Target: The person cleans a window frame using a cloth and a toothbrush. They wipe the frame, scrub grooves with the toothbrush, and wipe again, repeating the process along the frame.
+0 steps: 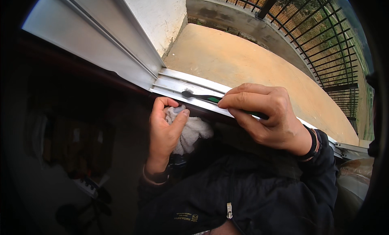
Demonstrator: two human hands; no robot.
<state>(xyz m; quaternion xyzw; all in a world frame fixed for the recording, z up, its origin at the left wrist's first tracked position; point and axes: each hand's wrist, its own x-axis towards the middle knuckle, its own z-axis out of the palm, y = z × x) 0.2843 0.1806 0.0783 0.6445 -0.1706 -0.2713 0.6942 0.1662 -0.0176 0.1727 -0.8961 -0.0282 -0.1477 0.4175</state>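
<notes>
Between the thumb and fingers of my right hand (269,111) is the handle of a black and green toothbrush (208,98). Its dark bristled head lies at the white metal window track (172,83), close to the track's left end. A crumpled whitish cloth (194,131) is held in my left hand (164,131), its fingers curled round it just below the track's near edge. The left fingertips are close to that edge; whether they touch it I cannot tell. Part of the cloth is hidden behind the left thumb and fingers.
A white metal frame (101,36) rises at the left end of the track, beside a white wall (162,16). Beyond the track lies a tan concrete floor (243,59), bounded by a low wall with a black metal fence (316,44). The room at lower left is dark.
</notes>
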